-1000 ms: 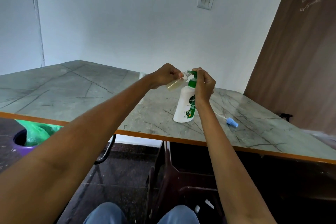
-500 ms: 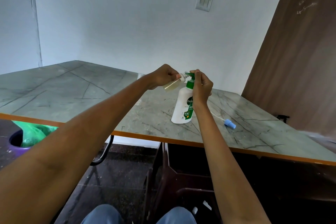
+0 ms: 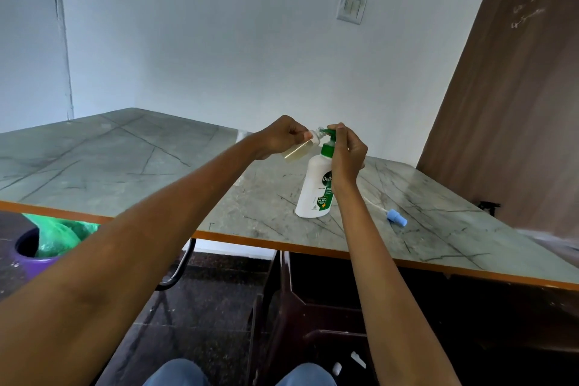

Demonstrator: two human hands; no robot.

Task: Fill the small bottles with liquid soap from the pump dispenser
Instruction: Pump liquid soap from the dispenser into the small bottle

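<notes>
Right, the left hand (image 3: 283, 137) has its fingers curled round a small bottle (image 3: 299, 150), tilted, mouth up against the green spout of the pump dispenser (image 3: 316, 188). The right hand (image 3: 346, 152) is curled over the pump head, fingers wrapped on it. Dispenser stands upright on the marble-pattern table (image 3: 125, 166), with a blue spray cap (image 3: 397, 218) lying just beside it.
</notes>
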